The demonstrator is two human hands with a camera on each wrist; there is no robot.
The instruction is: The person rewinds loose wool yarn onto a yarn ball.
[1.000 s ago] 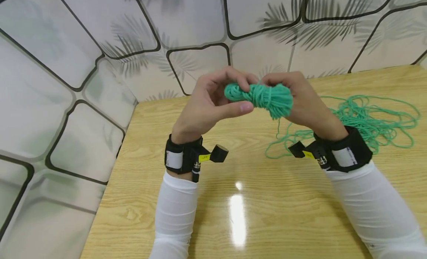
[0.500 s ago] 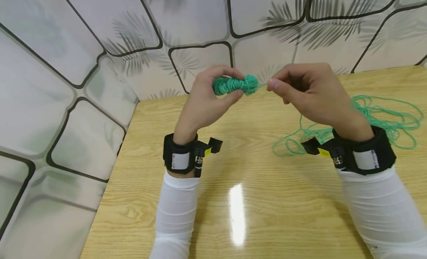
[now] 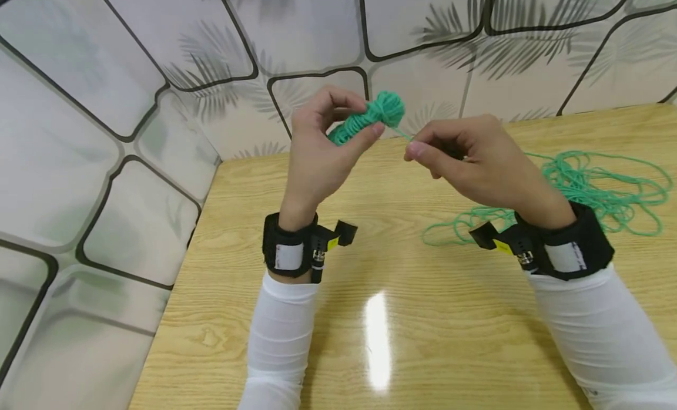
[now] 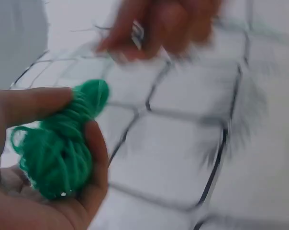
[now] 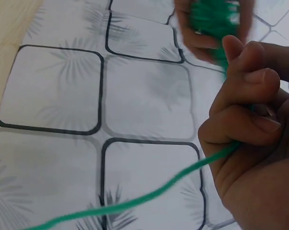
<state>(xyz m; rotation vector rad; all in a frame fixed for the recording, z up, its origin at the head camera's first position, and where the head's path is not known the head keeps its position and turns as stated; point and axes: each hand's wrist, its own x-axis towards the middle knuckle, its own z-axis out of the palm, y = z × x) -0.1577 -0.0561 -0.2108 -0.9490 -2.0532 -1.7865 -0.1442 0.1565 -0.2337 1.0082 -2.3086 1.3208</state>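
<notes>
So a green cord bundle (image 3: pixel 372 115) is being held up above the far edge of the table (image 3: pixel 211 339), clear of its surface. It's gripped in the left hand (image 3: pixel 316 157), fingers and thumb curled round its windings, spread only about as far as the bundle's thickness.

By the right hand (image 3: pixel 471 154), also above the table's far side, a strand (image 3: pixel 400 132) is pinched between thumb and forefinger with basically no gap. The other fingers are curled in, and in the right wrist view more cord (image 5: pixel 168 187) trails out from under them. A tangled pile of loose cord (image 3: pixel 608 187) is spread on the table's far right part.

Best guess, the middle is getting wrapped with the strand. Next up, probably: the strand should be kept snug, carried round the bundle for 1 more turn, and laid beside the previous turns. Whether it'll be tied off can't be told.

As for the long axis, it's tilted diagonally: 1 end tucked toward the left palm, the rounded looped end pointed toward the table's far right.
</notes>
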